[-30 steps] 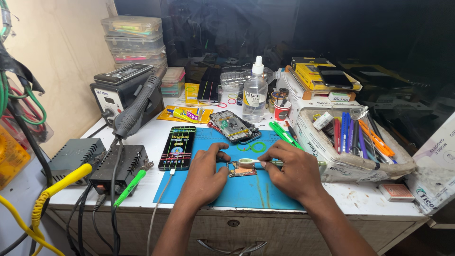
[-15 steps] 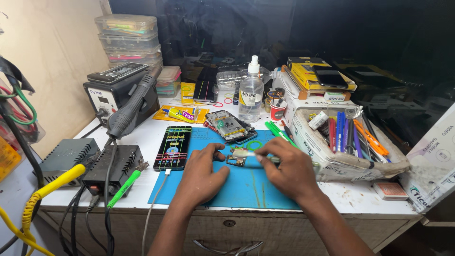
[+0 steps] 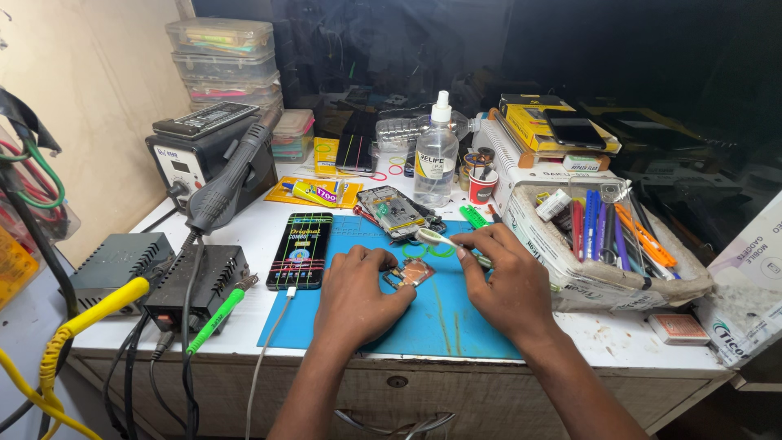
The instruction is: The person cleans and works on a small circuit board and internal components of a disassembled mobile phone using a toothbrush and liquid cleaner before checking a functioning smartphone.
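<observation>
My left hand (image 3: 358, 293) rests on the blue work mat (image 3: 456, 322) and pins a small copper-coloured circuit board (image 3: 411, 273) under its fingertips. My right hand (image 3: 505, 281) holds a white brush-like tool (image 3: 436, 238) whose head hovers just above and behind the board. An opened phone body (image 3: 395, 210) lies on the mat's far edge. A phone with a lit colourful screen (image 3: 300, 248) lies to the left of my left hand, with a white cable (image 3: 273, 342) plugged into it.
A hot-air station (image 3: 204, 155) and its handpiece (image 3: 232, 175) stand at the left, with two dark power boxes (image 3: 195, 281) and a green-handled iron (image 3: 216, 319). A clear liquid bottle (image 3: 432, 155) stands behind. A tray of pens and tools (image 3: 603, 240) is on the right.
The view has shifted a little closer to the bench. My right hand has lifted the white tool's head up over the small board; my left hand stays on the board.
</observation>
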